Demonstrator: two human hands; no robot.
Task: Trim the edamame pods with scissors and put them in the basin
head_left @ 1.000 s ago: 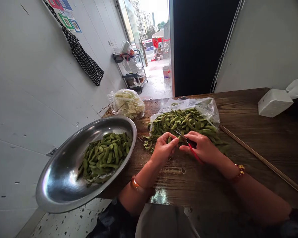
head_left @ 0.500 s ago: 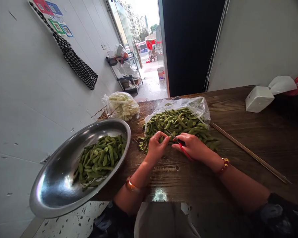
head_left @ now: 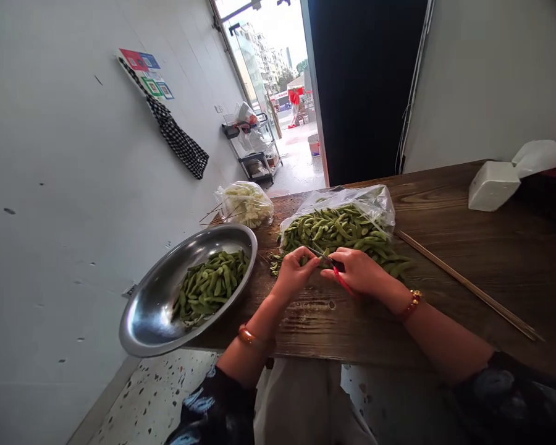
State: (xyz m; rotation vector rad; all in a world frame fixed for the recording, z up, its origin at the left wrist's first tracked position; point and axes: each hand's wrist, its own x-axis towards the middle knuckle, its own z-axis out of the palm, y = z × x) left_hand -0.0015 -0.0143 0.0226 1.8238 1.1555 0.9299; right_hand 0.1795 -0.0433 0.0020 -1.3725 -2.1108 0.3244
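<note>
My left hand (head_left: 298, 270) is closed in a pinch around an edamame pod, mostly hidden by the fingers. Red-handled scissors (head_left: 341, 279) are gripped in my right hand (head_left: 359, 270), their blades pointing left to the pod at my left fingertips. Just beyond both hands, a heap of edamame pods (head_left: 338, 227) spills out of a clear plastic bag (head_left: 375, 201) on the wooden table. To the left, a wide metal basin (head_left: 155, 327) holds more green pods (head_left: 213, 284), and it sits tilted in view at the table's left edge.
A plastic bag of cauliflower (head_left: 246, 204) lies behind the basin. Thin wooden sticks (head_left: 467, 284) stretch across the table's right side. At the far right stands a white tissue pack (head_left: 493, 185). Beyond the table, a wheeled cart (head_left: 254, 148) is by the open doorway.
The view has shifted, so the basin, bags and wall appear farther right. Both hands keep nearly the same pose, with the scissors still at the pod.
</note>
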